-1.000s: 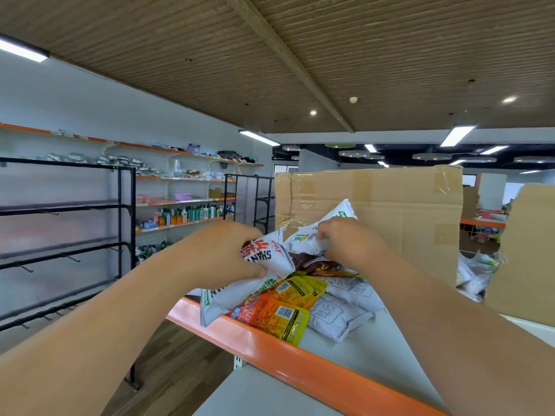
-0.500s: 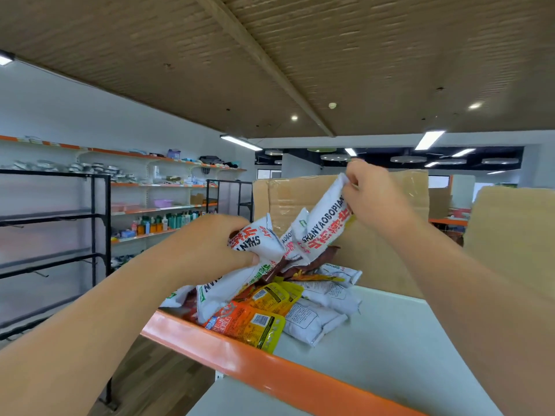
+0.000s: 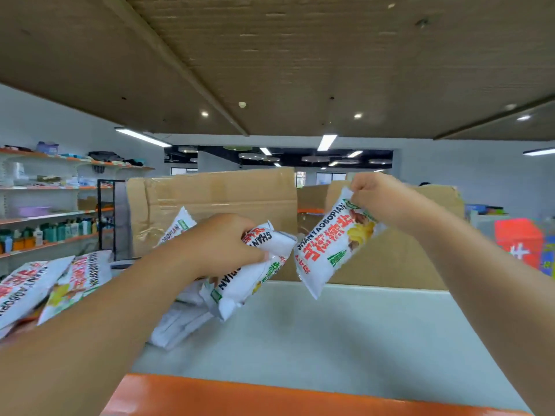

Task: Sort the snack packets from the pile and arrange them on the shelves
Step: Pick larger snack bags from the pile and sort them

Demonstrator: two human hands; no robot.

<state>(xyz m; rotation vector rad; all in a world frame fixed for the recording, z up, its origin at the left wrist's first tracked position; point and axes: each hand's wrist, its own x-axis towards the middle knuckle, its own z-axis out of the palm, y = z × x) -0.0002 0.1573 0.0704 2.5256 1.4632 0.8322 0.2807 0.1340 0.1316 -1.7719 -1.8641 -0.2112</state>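
Sorting step. My left hand (image 3: 219, 244) clamps bunch (image 3: 255, 268) of white packets, count unclear, maybe three. Right hand (image 3: 378, 196) pinches one packet (image 3: 333, 244) by top edge, hanging above shelf (image 3: 345, 340). Next, I'd lay it flat, aligned, near cardboard (image 3: 210, 199).

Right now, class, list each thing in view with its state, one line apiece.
left hand: gripping the packet bundle
right hand: pinching the single packet by its top corner
single packet: hanging tilted over the shelf
packet bundle: clutched, fanned out
packets at far left: lying overlapped
cardboard box: upright behind the shelf
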